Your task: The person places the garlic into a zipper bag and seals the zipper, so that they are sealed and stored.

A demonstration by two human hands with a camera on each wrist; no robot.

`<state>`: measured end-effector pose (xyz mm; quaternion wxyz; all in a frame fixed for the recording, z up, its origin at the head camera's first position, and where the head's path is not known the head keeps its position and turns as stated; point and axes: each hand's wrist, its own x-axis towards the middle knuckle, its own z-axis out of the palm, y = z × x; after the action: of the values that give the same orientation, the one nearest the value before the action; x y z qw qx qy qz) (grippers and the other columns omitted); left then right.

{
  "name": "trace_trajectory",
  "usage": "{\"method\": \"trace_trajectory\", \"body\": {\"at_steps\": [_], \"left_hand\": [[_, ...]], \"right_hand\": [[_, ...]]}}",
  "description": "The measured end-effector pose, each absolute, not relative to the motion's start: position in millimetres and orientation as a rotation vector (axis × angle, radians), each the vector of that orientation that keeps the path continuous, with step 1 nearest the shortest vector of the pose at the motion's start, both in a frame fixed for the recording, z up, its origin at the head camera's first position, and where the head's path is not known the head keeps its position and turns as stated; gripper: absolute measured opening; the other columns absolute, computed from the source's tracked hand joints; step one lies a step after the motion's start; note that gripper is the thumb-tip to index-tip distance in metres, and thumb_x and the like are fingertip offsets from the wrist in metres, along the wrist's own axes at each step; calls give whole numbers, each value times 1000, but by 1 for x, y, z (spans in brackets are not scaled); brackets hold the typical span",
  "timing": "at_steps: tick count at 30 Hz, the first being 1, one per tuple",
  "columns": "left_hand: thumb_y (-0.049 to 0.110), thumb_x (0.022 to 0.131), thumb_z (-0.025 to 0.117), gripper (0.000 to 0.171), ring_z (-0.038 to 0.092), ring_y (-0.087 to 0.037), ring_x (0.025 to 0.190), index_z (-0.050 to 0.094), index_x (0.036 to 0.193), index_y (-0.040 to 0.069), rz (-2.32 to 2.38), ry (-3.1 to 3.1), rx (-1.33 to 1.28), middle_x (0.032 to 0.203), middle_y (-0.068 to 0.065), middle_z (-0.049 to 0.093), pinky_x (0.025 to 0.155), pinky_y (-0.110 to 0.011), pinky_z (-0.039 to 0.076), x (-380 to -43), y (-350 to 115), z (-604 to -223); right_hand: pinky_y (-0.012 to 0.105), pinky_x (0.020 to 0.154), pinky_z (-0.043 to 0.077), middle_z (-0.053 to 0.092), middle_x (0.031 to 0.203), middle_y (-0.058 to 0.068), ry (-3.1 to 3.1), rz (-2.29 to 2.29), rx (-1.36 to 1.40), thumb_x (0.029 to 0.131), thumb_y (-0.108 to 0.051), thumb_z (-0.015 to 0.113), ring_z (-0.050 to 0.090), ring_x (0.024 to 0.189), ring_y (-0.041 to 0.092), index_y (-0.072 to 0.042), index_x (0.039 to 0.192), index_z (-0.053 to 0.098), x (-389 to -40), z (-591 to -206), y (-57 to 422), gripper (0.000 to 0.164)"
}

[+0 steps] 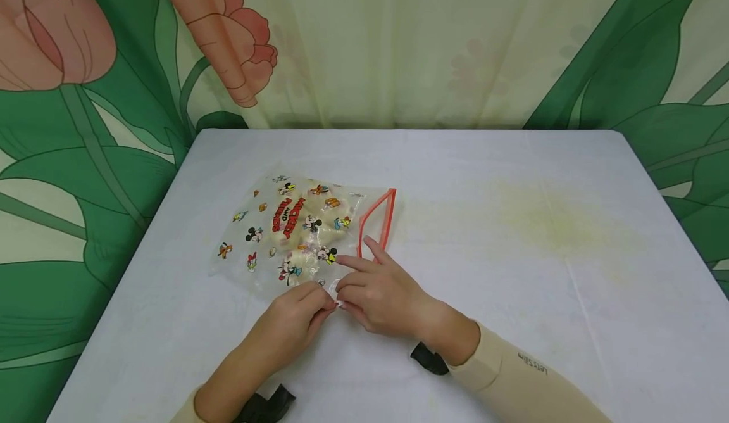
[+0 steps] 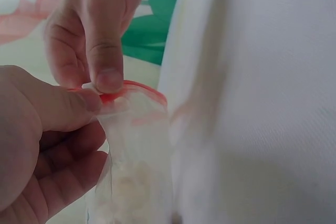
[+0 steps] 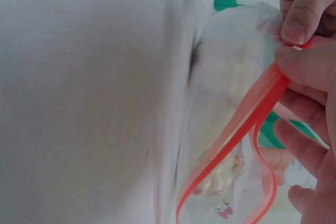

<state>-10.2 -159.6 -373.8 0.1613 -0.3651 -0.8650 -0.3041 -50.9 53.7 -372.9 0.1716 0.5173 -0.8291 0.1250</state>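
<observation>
A clear plastic zip bag with small cartoon figures and a red zip strip lies on the table, its mouth toward the right. My left hand pinches the bag's near corner between thumb and forefinger. Close beside it, my right hand pinches the same corner, its other fingers spread over the bag. A small white piece, perhaps the zip slider, shows between the fingertips. Away from the hands, the two red strips stand apart in the right wrist view. Pale lumpy contents show through the plastic.
A white cloth covers the table. Behind it hangs a curtain with printed tulips and green leaves. Black straps or mounts sit at both wrists.
</observation>
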Motion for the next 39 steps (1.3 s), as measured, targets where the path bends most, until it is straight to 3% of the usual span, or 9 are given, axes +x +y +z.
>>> {"method": "trace_trajectory", "body": {"at_steps": [34, 39], "left_hand": [[-9, 68, 86, 35, 57, -8, 70, 62, 83, 11, -882, -2547, -957, 83, 4, 62, 62, -17, 51, -9, -167, -367], [-7, 73, 83, 30, 59, -10, 72, 61, 84, 11, -882, -2536, -963, 85, 2, 63, 64, -20, 53, -10, -171, -368]], "right_hand": [[58, 105, 38, 73, 97, -11, -2315, 374, 1373, 82, -24, 83, 63, 115, 17, -18, 94, 76, -64, -377, 62, 15], [58, 104, 39, 73, 97, -11, -2348, 402, 1344, 81, -23, 84, 63, 114, 17, -19, 94, 76, -67, -378, 64, 15]]}}
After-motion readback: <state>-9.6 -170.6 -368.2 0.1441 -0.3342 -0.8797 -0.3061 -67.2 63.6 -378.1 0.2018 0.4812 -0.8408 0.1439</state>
